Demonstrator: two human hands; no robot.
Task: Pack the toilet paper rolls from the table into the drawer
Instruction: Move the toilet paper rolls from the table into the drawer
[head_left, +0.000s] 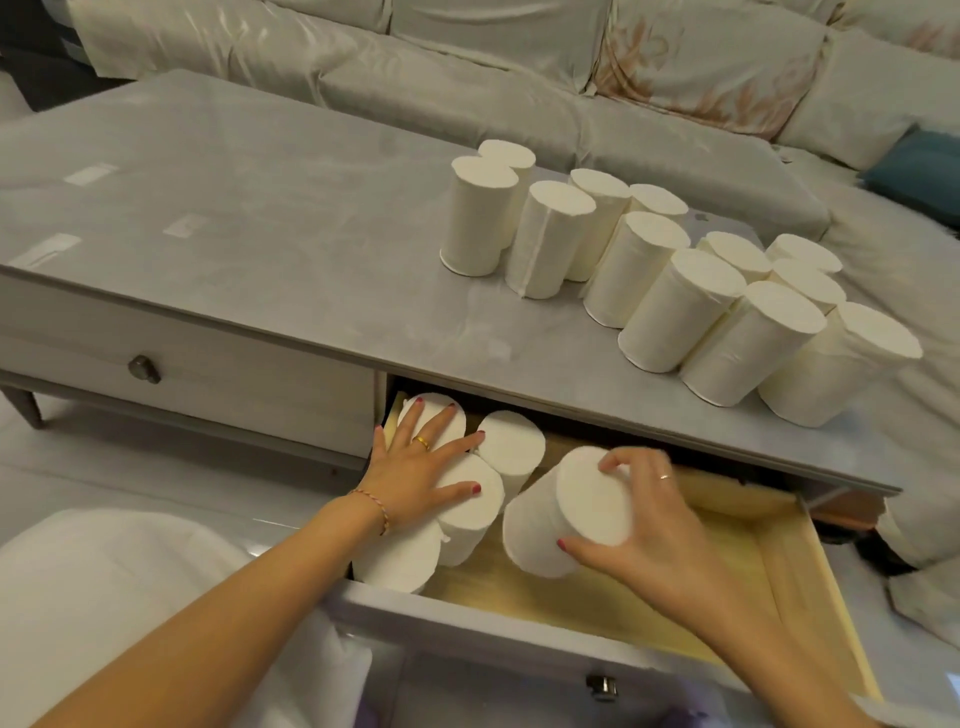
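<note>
The drawer (789, 582) of the grey table (260, 223) is pulled out, showing a pale wooden bottom. Several white toilet paper rolls (511, 447) stand upright in its left part. My left hand (415, 467) lies flat with spread fingers on the tops of these rolls. My right hand (639, 525) grips another roll (550, 525) from above, tilted, inside the drawer just right of the standing ones. Several more rolls (675, 291) stand in a cluster on the right side of the tabletop.
A second drawer with a dark knob (144, 369) stays closed on the left. A sofa with pale covers (519, 62) runs behind and to the right of the table. A white cushion (130, 587) lies at the lower left.
</note>
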